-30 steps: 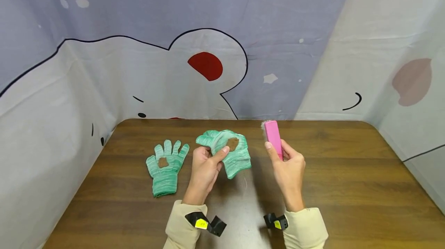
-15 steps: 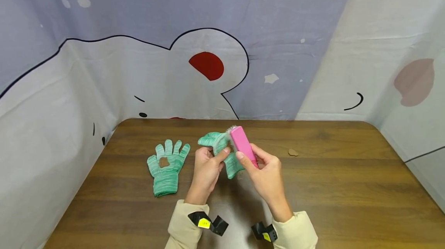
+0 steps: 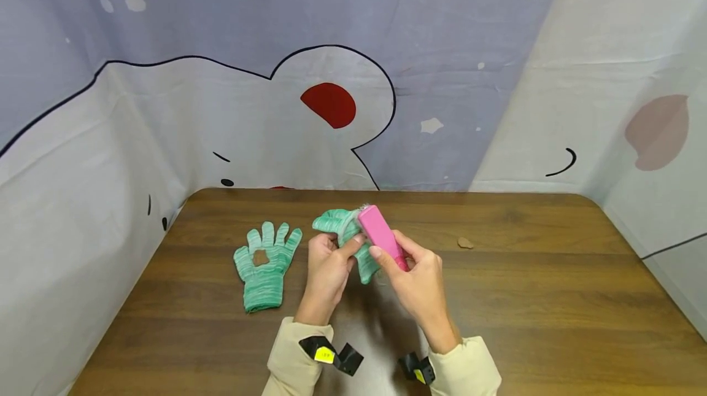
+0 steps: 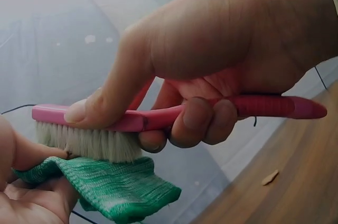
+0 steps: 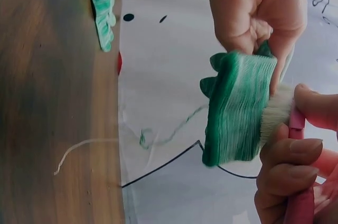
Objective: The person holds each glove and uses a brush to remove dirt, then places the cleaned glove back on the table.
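My left hand (image 3: 326, 273) holds a green striped knit glove (image 3: 364, 261) above the table, its thumb on top. My right hand (image 3: 420, 282) grips a pink brush (image 3: 381, 233) by its handle, with the thumb along the back of the head. Pale bristles (image 4: 87, 142) press on the glove beside the left thumb, as the left wrist view shows. The brush head hides the held glove's brown patch in the head view. In the right wrist view the glove's cuff (image 5: 237, 113) hangs out from the left hand, near the bristles.
A matching glove (image 3: 263, 285) lies flat on the wooden table (image 3: 552, 298) to the left, with a brown patch (image 3: 261, 257) on its palm. To the right is a small flat brown piece (image 3: 465, 242). A printed curtain (image 3: 221, 120) hangs behind the table.
My right hand has brought the brush leftward onto the held glove, then slid it slightly further left and down. The small brown piece has come into view where that hand was. My left hand barely moved.
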